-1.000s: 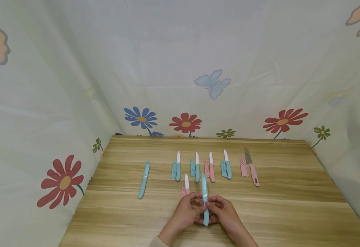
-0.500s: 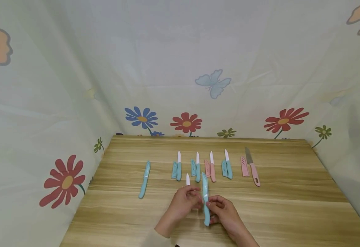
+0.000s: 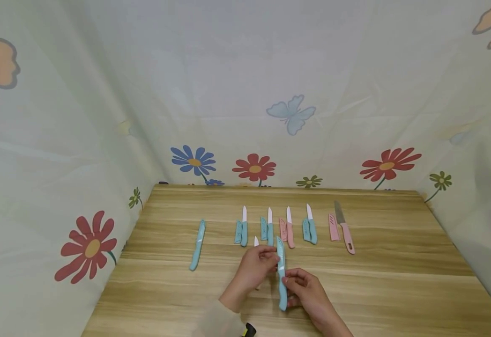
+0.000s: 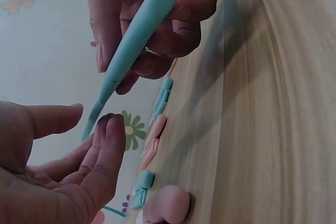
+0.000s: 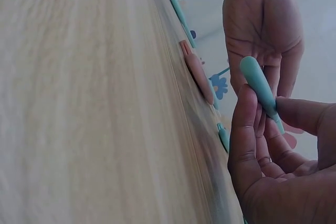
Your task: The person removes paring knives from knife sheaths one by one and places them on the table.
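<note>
A teal paring knife (image 3: 282, 292) in a teal sheath (image 3: 280, 248) is held nearly upright above the table's front half. My right hand (image 3: 306, 292) pinches its handle between thumb and fingers. Beside the sheath is my left hand (image 3: 251, 269); in the left wrist view its thumb and fingers (image 4: 107, 150) stand apart on either side of the sheath, with a gap showing. Beneath the left hand lies a pink-handled knife, mostly hidden, its white blade tip (image 3: 256, 241) showing.
Another sheathed teal knife (image 3: 197, 245) lies alone to the left. A row behind the hands has teal knives (image 3: 244, 234), a pink knife (image 3: 290, 236) and a larger pink knife (image 3: 346, 236) with a steel blade, each beside its sheath. A patterned curtain (image 3: 228, 93) surrounds the wooden table (image 3: 397, 290).
My left hand drew away leftward from the knife, then came up and back beside its sheath, covering more of the pink knife. My right hand keeps holding the handle in nearly the same place.
</note>
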`<state>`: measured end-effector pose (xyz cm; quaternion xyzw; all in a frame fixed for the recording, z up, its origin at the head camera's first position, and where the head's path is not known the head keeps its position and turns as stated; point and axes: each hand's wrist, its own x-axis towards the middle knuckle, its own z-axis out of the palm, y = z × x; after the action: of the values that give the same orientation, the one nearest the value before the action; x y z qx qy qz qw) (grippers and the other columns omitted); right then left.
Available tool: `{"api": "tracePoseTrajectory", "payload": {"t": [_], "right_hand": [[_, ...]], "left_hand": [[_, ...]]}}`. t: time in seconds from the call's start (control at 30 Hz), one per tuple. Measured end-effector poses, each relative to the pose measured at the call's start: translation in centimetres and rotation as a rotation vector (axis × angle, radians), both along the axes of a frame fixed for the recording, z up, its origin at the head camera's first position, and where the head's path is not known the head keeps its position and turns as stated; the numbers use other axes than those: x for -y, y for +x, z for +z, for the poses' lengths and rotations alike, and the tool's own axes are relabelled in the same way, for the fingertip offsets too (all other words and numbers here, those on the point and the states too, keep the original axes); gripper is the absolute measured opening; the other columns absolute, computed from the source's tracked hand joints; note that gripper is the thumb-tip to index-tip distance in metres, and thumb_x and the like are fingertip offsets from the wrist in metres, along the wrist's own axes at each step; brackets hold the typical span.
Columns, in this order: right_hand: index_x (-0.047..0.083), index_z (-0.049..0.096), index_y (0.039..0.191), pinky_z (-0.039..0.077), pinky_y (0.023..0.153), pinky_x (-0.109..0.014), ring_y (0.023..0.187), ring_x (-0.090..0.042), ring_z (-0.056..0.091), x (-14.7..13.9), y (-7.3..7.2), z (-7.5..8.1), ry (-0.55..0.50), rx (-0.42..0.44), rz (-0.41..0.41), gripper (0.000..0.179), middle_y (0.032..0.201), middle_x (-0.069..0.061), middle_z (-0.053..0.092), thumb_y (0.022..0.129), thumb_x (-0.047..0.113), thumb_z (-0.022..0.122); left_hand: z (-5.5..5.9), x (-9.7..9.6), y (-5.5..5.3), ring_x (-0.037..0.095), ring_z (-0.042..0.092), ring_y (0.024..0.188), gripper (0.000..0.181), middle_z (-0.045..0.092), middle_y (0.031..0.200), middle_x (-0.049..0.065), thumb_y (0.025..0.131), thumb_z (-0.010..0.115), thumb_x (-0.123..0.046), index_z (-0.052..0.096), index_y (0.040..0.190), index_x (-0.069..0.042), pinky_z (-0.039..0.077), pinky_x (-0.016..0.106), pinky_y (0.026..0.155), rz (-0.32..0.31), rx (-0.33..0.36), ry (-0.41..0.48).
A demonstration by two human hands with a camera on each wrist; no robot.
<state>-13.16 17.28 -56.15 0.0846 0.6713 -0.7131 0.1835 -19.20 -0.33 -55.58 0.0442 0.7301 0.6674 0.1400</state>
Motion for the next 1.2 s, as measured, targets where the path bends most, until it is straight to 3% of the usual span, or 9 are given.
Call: {"api": "tracePoseTrajectory", "payload": {"t": [0.2,0.6,1.2], "right_hand": [[-0.008,0.056,0.125,0.062,0.064,-0.030,0.081,-0.015,0.064,-0.04,0.09,0.19,-0.008,0.008,0.004,0.035,0.091,0.000,0.068,0.100,0.015,0.066],[-0.009,0.056,0.127,0.062,0.064,-0.031,0.078,-0.012,0.062,-0.26,0.03,-0.19,0.005,-0.014,0.004,0.035,0.091,0.000,0.067,0.100,0.011,0.067],[-0.009,0.054,0.127,0.063,0.064,-0.033,0.074,-0.015,0.064,-0.40,0.37,-0.05,-0.021,-0.021,0.041,0.036,0.091,0.000,0.066,0.100,0.011,0.066]], "left_hand": [[-0.04,-0.55,-0.50,0.012,0.070,0.076,0.027,0.068,0.095,0.010,0.094,0.070,-0.002,0.069,0.120,0.005,0.066,0.039,0.079,0.029,0.014,0.016],[-0.22,-0.91,-0.61,0.014,0.071,0.069,0.024,0.069,0.094,0.008,0.091,0.073,-0.002,0.071,0.114,0.002,0.066,0.038,0.075,0.077,0.052,0.060],[-0.28,-0.89,-0.67,0.016,0.068,0.075,0.024,0.068,0.095,0.011,0.090,0.073,0.000,0.071,0.114,0.004,0.067,0.039,0.076,0.090,0.065,0.106]]}}
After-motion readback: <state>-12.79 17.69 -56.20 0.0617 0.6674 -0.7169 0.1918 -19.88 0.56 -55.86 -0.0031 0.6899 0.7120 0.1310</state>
